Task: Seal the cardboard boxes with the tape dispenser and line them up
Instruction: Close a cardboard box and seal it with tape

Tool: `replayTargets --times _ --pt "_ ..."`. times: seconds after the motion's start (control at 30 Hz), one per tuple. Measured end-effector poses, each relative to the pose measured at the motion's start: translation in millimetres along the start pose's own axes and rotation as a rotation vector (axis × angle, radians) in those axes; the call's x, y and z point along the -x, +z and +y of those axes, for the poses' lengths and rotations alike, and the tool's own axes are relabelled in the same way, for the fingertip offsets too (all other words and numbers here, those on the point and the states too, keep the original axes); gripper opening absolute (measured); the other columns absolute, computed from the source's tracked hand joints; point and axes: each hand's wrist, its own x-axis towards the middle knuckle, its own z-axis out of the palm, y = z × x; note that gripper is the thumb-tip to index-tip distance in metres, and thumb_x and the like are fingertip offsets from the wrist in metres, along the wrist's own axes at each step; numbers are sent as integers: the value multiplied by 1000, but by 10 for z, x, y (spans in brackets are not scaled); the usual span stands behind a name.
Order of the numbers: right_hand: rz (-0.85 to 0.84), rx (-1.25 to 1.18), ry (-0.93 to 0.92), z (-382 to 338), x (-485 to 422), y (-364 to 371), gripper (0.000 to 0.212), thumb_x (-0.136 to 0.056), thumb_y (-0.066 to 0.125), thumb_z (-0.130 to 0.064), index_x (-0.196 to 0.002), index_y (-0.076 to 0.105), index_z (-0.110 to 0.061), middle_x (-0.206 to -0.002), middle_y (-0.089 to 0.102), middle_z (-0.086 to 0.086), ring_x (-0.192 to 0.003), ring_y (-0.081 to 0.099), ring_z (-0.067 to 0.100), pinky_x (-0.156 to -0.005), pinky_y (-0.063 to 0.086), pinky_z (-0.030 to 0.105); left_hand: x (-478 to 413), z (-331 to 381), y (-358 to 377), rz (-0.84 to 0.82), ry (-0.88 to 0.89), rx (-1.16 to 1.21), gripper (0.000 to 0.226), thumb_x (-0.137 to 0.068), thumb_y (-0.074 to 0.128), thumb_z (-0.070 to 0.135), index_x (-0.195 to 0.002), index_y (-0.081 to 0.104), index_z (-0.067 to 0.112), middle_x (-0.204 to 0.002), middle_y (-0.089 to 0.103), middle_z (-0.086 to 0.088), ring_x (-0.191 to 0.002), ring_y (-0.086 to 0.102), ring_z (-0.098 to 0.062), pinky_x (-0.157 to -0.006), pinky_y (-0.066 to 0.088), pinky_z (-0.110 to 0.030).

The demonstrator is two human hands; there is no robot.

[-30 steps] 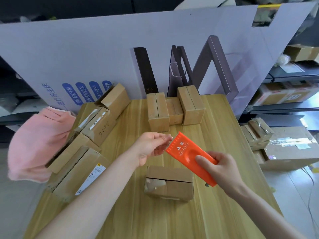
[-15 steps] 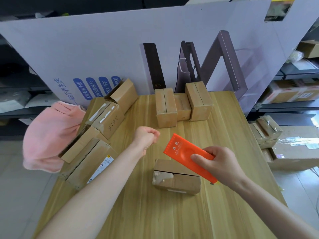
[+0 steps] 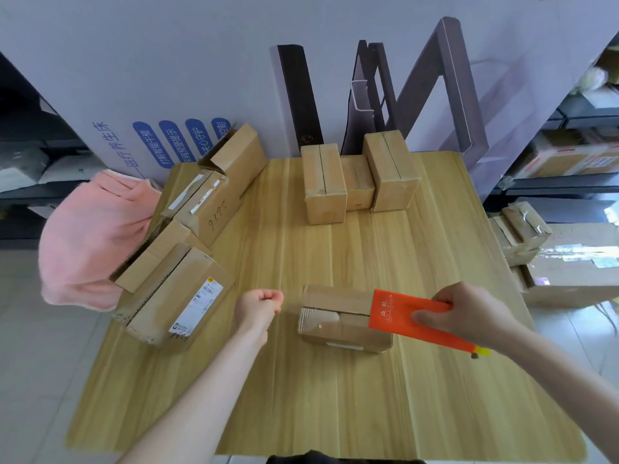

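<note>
My right hand (image 3: 469, 318) gripped the orange tape dispenser (image 3: 400, 316), fingers curled over its top and thumb underneath at the near edge. The dispenser lay almost flat, its wide end pointing left over the right part of the small cardboard box (image 3: 335, 316) in front of me. I could not tell whether it touched the box or only hung just above it. A yellow tip (image 3: 482, 351) stuck out behind my hand.

My left hand (image 3: 259, 304) was curled into a fist with nothing visible in it. It hovered over the wooden table (image 3: 335, 403), just left of the small box and apart from it.

The small box sat near the middle of the table, a little towards me. Its top flaps were down, with the seam between them showing, and rough corrugated card showed at its left end.

At the far edge stood three more boxes in a row, touching one another: a taller left one (image 3: 324, 185), a lower middle one (image 3: 359, 182) and a taller right one (image 3: 392, 175). Along the left side of the table lay a loose pile of larger boxes (image 3: 174, 296), some with open flaps and white labels. A pink cloth (image 3: 90, 236) hung beside the pile, past the table's left edge. A big white board (image 3: 167, 61) with blue print stood behind the table. More boxes (image 3: 569, 272) sat on the floor to the right.
</note>
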Motion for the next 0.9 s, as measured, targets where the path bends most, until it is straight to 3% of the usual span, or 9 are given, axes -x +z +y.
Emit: replayTargets --times 0.17,0.3,0.4,0.53,0.67,0.73,0.83,0.9 --pt "-12 88 15 -77 -177 51 36 -76 65 -61 -68 63 -25 -65 62 -9 -62 60 8 -49 40 23 -101 -78 100 13 -27 26 11 -85 67 5 -76 66 10 -63 59 -5 -61 51 -15 -73 44 -29" --pt "-30 202 22 -156 -313 163 41 -76 62 -63 -80 67 -23 -73 63 -7 -64 60 10 -51 43 23 -200 -216 188 18 -94 9 11 -85 68 7 -76 65 12 -65 62 -4 -67 54 -18 -72 44 -29" --pt "-25 246 38 -172 -387 229 42 -75 62 -62 -81 68 -21 -73 65 -5 -65 61 11 -51 42 22 -229 -336 256 34 -144 21 7 -85 69 11 -90 66 7 -78 65 -6 -72 57 -18 -73 45 -29" --pt "-21 228 63 -165 -443 252 40 -76 62 -61 -78 66 -21 -71 64 -5 -65 63 14 -49 43 23 -244 -416 391 45 -157 33 8 -85 69 11 -93 70 10 -99 70 -10 -94 64 -28 -74 47 -28" --pt "-11 235 59 -182 -469 281 40 -78 61 -60 -81 66 -21 -71 63 -6 -64 61 12 -48 43 23 -158 -424 492 56 -84 -29 19 -86 61 5 -100 74 8 -104 71 -8 -93 62 -23 -82 48 -27" --pt "-11 219 66 -189 -475 290 40 -77 61 -60 -80 66 -20 -71 63 -5 -65 63 14 -49 46 23 -146 -409 479 38 1 -160 20 -89 61 11 -104 73 9 -109 71 -8 -96 63 -22 -83 47 -25" --pt "-15 211 68 -195 -474 299 40 -76 61 -60 -79 67 -20 -72 65 -4 -67 65 15 -52 49 24 -142 -412 404 13 -12 -345 40 -95 55 30 -129 59 9 -131 59 -8 -121 55 -27 -97 44 -32" --pt "-8 199 67 -183 -466 316 41 -75 61 -61 -79 68 -20 -72 65 -4 -67 65 15 -53 50 25 -111 -467 384 40 -49 -292 42 -99 46 35 -124 59 4 -121 63 -8 -117 56 -30 -93 46 -35"
